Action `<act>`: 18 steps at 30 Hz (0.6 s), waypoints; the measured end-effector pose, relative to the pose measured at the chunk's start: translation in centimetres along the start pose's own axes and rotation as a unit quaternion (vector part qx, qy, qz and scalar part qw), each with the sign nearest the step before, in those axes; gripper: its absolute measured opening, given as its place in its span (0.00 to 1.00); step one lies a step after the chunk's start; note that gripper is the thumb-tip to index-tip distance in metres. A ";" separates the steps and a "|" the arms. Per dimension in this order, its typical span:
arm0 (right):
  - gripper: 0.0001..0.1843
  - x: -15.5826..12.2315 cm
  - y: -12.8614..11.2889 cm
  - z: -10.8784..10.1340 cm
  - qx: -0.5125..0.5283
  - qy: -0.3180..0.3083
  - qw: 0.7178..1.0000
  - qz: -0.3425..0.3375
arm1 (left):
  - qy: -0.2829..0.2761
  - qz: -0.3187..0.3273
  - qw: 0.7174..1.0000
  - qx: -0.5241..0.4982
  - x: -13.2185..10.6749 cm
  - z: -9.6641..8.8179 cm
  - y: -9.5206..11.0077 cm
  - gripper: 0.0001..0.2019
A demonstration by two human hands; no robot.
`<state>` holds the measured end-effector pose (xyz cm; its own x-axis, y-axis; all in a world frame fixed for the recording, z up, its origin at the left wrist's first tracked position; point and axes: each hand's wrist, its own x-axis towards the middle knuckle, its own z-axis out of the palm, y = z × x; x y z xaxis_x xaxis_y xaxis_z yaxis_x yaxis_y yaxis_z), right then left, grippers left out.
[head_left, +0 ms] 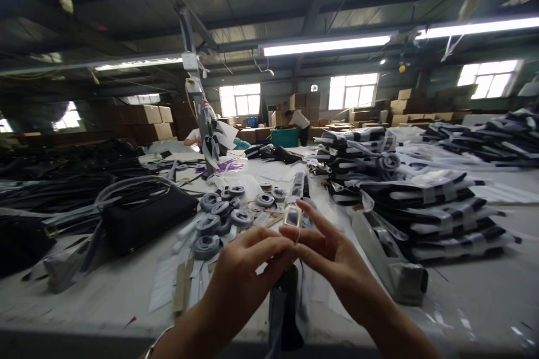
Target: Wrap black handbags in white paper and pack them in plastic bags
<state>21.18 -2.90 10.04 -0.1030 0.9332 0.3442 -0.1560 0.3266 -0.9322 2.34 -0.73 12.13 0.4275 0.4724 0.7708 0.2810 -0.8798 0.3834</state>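
Over the middle of the table, both my hands meet at a strap with a rectangular, light metal buckle. My left hand pinches just below the buckle, thumb and fingers pressed together. From the other side my right hand grips the same spot, its index finger raised along the buckle. A thin, pale loop shows between the fingertips; what it is I cannot make out. Below the hands hangs a dark strap with a greyish wrapping. Just beyond lie several rolled grey straps, some stacked, among flat strips.
At left a black handbag lies by a heap of dark bags. A long grey holder sits to the right, before stacked black pieces in clear wrap. A metal post rises behind. Another person bends over far back.
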 end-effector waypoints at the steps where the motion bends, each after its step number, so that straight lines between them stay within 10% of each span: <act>1: 0.37 -0.2 0.2 0.0 0.055 0.035 0.998 0.019 | 0.017 0.004 1.000 0.011 -0.3 0.0 0.1 0.07; 8: 0.24 -1.5 2.8 0.5 -0.072 0.140 0.986 -0.057 | 0.074 -0.142 0.986 -0.047 -1.5 -0.1 -0.1 0.02; 18: 0.29 -2.4 6.9 2.3 -0.240 0.139 0.940 -0.199 | 0.088 0.028 0.996 0.018 -3.9 -0.3 5.8 0.17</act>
<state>18.07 -3.21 3.07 0.1415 0.7035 0.6965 0.3403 0.6261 -0.7015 2.03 -7.71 11.47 0.2864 0.4034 0.8691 0.2924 -0.9006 0.3216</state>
